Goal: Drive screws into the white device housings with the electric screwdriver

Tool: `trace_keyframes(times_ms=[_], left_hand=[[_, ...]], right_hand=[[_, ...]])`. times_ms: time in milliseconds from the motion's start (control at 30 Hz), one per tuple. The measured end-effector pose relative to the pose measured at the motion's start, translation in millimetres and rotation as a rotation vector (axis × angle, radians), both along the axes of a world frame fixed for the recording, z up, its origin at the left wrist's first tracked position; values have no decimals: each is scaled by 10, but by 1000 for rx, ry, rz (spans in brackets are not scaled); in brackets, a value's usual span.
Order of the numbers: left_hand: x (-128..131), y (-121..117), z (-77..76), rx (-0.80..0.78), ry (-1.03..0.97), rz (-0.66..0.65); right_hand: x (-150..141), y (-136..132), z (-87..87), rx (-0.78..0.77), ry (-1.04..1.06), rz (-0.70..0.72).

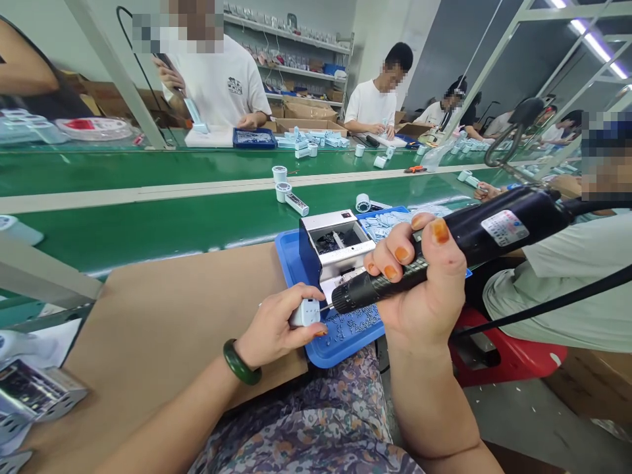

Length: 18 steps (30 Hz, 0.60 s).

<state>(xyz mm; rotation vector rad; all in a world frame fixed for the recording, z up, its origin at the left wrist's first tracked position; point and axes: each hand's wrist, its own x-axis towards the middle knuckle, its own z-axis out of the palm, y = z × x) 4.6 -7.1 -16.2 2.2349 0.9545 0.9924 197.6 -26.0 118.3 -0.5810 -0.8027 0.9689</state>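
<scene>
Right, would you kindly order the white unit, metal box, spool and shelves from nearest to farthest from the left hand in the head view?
1. White unit: held in the left hand.
2. Metal box: on tray, ahead right.
3. Spool: on conveyor, ahead.
4. Shelves: far back wall.

Screws lie in a tray beside a cardboard sheet.

Small white plastic housing, boxy, with dark slots on its face, gripped between thumb and fingers of the left hand, black electric screwdriver, ribbed grip, thin metal bit reaching the housing's edge, held slanting in the right hand
</scene>
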Motion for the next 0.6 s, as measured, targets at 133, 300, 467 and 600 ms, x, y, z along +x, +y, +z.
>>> trace_keyframes(times_ms=[133,300,467,600], left_hand=[[9,5,18,-11,4,-14],[16,16,19,4,-11,-16],[15,7,21,0,2,-24],[17,2,37,-29,21,-22]], right_hand=[[14,18,-7,5,18,41],[29,32,-40,-8,14,23],[23,36,-31,-21,16,-15],[16,46,-35,-12,4,-24]])
